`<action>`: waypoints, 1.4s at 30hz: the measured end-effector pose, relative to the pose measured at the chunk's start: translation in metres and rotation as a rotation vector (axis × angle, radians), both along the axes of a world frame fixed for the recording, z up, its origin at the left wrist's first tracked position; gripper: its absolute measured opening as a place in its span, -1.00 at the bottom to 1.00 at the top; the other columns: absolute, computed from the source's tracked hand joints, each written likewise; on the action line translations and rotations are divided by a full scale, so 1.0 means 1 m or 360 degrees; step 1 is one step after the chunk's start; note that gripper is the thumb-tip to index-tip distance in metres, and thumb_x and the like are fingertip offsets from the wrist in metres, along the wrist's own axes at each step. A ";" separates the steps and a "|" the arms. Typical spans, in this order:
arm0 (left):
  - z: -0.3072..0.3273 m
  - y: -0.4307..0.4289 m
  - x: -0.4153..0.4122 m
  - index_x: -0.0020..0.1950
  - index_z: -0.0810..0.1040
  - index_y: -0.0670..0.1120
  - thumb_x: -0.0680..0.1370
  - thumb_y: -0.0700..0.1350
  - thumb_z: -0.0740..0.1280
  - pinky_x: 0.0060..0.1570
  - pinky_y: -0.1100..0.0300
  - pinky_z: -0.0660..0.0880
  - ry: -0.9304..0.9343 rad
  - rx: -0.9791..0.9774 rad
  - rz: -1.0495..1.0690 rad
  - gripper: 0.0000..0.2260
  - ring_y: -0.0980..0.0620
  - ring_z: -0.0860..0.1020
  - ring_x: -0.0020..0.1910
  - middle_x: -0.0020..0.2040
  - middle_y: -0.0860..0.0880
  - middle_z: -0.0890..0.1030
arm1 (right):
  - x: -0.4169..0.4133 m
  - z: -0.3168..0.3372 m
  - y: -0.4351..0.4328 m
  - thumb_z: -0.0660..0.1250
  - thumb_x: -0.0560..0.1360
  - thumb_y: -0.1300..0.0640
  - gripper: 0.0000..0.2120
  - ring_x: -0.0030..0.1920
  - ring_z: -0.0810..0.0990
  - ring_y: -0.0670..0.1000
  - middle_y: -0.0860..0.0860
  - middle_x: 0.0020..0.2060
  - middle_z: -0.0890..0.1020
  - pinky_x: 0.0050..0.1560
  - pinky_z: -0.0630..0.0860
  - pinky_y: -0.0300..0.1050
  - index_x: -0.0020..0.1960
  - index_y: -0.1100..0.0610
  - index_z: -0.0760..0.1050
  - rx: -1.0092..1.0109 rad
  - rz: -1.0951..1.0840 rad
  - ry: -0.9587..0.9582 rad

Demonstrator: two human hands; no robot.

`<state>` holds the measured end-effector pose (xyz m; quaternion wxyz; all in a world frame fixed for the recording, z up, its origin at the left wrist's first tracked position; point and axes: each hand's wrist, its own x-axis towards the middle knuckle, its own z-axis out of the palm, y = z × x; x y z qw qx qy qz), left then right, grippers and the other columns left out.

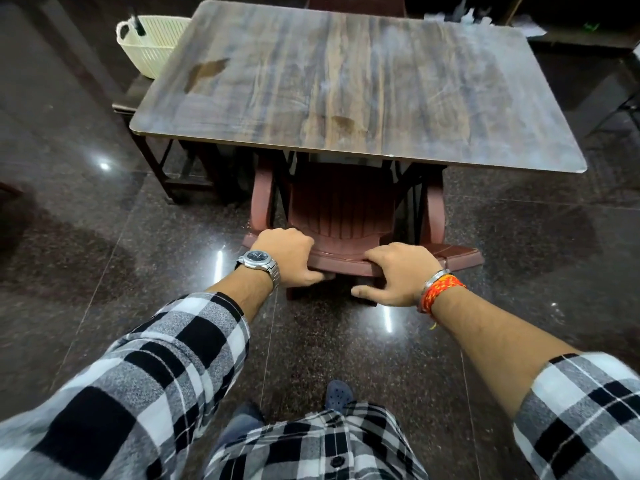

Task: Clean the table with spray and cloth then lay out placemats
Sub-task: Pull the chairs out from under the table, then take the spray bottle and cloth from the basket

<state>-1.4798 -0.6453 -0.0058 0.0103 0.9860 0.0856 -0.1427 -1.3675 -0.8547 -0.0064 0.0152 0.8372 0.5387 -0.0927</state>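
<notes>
Chair: tucked under table; left hand and right hand both clamped on its top rail, likely to clear access. Table: stained, unwiped. Basket beside far corner; spray, cloth, placemats unseen.

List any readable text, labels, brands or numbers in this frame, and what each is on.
No text can be read.
Watch on the left hand's wrist: dial markings too small to read, no brand legible.
Table: only wood grain and stains, no label.
Chair, gripped by both hands (right hand): no marking visible.
Basket: no label visible.
</notes>
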 end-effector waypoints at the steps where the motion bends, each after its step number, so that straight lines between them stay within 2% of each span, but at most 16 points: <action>1: 0.000 0.001 0.000 -0.07 0.58 -0.01 0.31 0.55 0.11 -0.21 0.11 0.48 -0.0017 -0.0062 -0.0045 -0.33 -0.10 0.64 -0.06 -0.06 -0.01 0.66 | 0.001 0.003 -0.001 0.09 0.36 -0.48 -0.34 0.04 0.57 0.04 -0.06 0.03 0.61 -0.05 0.54 -0.04 0.15 0.00 0.48 0.0041 0.0014 0.0149; 2: 0.002 0.003 0.000 -0.04 0.60 0.01 0.28 0.62 0.03 -0.18 0.10 0.53 -0.0045 -0.0140 -0.0081 -0.23 -0.08 0.64 -0.05 -0.06 0.01 0.68 | 0.003 0.006 0.002 0.05 0.36 -0.49 -0.29 0.10 0.55 0.03 -0.05 0.09 0.61 0.05 0.52 -0.04 0.22 0.01 0.48 0.0101 0.0012 0.0292; 4: 0.006 0.017 -0.003 0.09 0.63 0.01 0.32 0.60 -0.05 -0.08 0.06 0.58 -0.0191 -0.0256 -0.0072 -0.18 -0.08 0.65 0.03 0.03 0.02 0.70 | 0.007 0.010 0.024 0.01 0.40 -0.45 -0.27 0.17 0.53 0.04 0.01 0.13 0.61 0.16 0.47 -0.03 0.25 0.06 0.48 0.0259 -0.0038 0.0395; 7: 0.007 0.058 0.000 0.14 0.58 -0.03 0.50 0.40 0.04 -0.06 0.03 0.56 -0.0398 -0.0241 0.0107 -0.40 -0.11 0.64 0.09 0.09 -0.02 0.67 | 0.013 0.012 0.086 0.11 0.51 -0.28 -0.40 0.25 0.49 0.09 0.08 0.20 0.58 0.27 0.41 -0.03 0.29 0.15 0.46 0.0463 -0.0167 0.0196; 9: 0.002 0.098 0.007 0.30 0.52 -0.10 0.58 0.23 0.16 0.14 -0.05 0.52 -0.0424 -0.0218 0.0239 -0.51 -0.17 0.58 0.24 0.29 -0.09 0.60 | 0.015 0.007 0.138 0.21 0.55 -0.10 -0.46 0.39 0.36 0.11 0.14 0.35 0.45 0.38 0.25 -0.07 0.40 0.23 0.35 0.0516 -0.0217 0.0082; 11: -0.004 0.142 0.011 0.53 0.34 -0.15 0.62 0.16 0.18 0.41 -0.07 0.34 -0.0390 -0.0193 0.0341 -0.43 -0.16 0.39 0.47 0.54 -0.14 0.38 | 0.015 0.003 0.190 0.22 0.56 -0.02 -0.41 0.47 0.21 0.13 0.18 0.44 0.31 0.44 0.13 -0.05 0.47 0.27 0.22 0.0539 -0.0252 0.0045; 14: -0.008 0.219 0.005 0.64 0.11 -0.11 0.65 0.17 0.11 0.55 -0.05 0.08 -0.0431 -0.0142 0.0421 -0.37 -0.09 0.14 0.60 0.65 -0.07 0.13 | 0.013 -0.002 0.276 0.20 0.56 -0.02 -0.36 0.51 0.11 0.16 0.21 0.49 0.19 0.50 0.05 0.01 0.49 0.29 0.11 0.0529 -0.0271 0.0001; 17: -0.004 0.295 -0.005 0.66 0.01 -0.08 0.66 0.18 0.07 0.57 -0.04 -0.03 -0.0496 -0.0100 0.0463 -0.36 -0.05 0.02 0.63 0.67 -0.03 0.03 | 0.008 -0.003 0.358 0.17 0.57 -0.05 -0.34 0.52 0.05 0.16 0.20 0.51 0.13 0.50 0.04 0.05 0.51 0.28 0.07 0.0557 -0.0323 -0.0034; 22: 0.013 0.427 -0.021 0.66 -0.04 -0.07 0.65 0.21 0.06 0.57 -0.06 -0.09 -0.0533 -0.0016 0.0528 -0.33 -0.05 -0.03 0.64 0.67 -0.02 -0.04 | -0.004 0.010 0.493 0.14 0.57 -0.07 -0.31 0.54 -0.07 0.10 0.14 0.54 -0.01 0.52 -0.05 0.01 0.54 0.23 -0.05 0.0629 -0.0468 -0.0003; 26: 0.018 0.518 -0.013 0.66 -0.07 -0.07 0.64 0.22 0.00 0.56 -0.05 -0.12 -0.0529 -0.0006 0.0627 -0.33 -0.03 -0.05 0.64 0.67 -0.01 -0.07 | -0.005 0.019 0.583 0.13 0.58 -0.06 -0.32 0.54 -0.07 0.09 0.13 0.54 -0.01 0.51 -0.11 -0.03 0.54 0.22 -0.06 0.0662 -0.0441 0.0049; 29: 0.014 0.581 0.011 0.66 -0.05 -0.07 0.59 0.25 -0.06 0.57 -0.06 -0.10 -0.0554 -0.0031 0.0672 -0.30 -0.03 -0.03 0.64 0.67 -0.01 -0.04 | 0.013 0.015 0.647 0.13 0.58 -0.07 -0.32 0.54 -0.07 0.09 0.13 0.54 -0.01 0.51 -0.09 -0.01 0.54 0.22 -0.05 0.0660 -0.0430 0.0040; 32: 0.008 0.642 0.042 0.66 -0.06 -0.07 0.64 0.22 -0.01 0.57 -0.05 -0.13 -0.0549 -0.0040 0.0682 -0.33 -0.03 -0.04 0.64 0.67 -0.01 -0.05 | 0.043 0.000 0.706 0.12 0.58 -0.06 -0.32 0.54 -0.07 0.09 0.13 0.54 -0.01 0.50 -0.10 -0.02 0.54 0.22 -0.06 0.0600 -0.0404 0.0022; 36: 0.004 0.723 0.082 0.66 -0.10 -0.07 0.66 0.22 0.00 0.57 -0.03 -0.15 -0.0511 -0.0059 0.0735 -0.33 -0.01 -0.07 0.64 0.67 -0.01 -0.08 | 0.087 -0.014 0.793 0.17 0.56 -0.05 -0.32 0.53 -0.01 0.12 0.16 0.53 0.05 0.51 -0.01 0.02 0.53 0.24 0.00 0.0591 -0.0423 0.0076; 42: 0.001 0.829 0.139 0.66 -0.09 -0.11 0.66 0.23 0.01 0.58 -0.02 -0.15 -0.0417 -0.0151 0.0752 -0.32 -0.04 -0.08 0.64 0.67 -0.04 -0.07 | 0.142 -0.019 0.903 0.16 0.56 -0.05 -0.32 0.53 -0.01 0.10 0.15 0.53 0.06 0.51 -0.04 0.00 0.53 0.24 0.01 0.0541 -0.0458 0.0135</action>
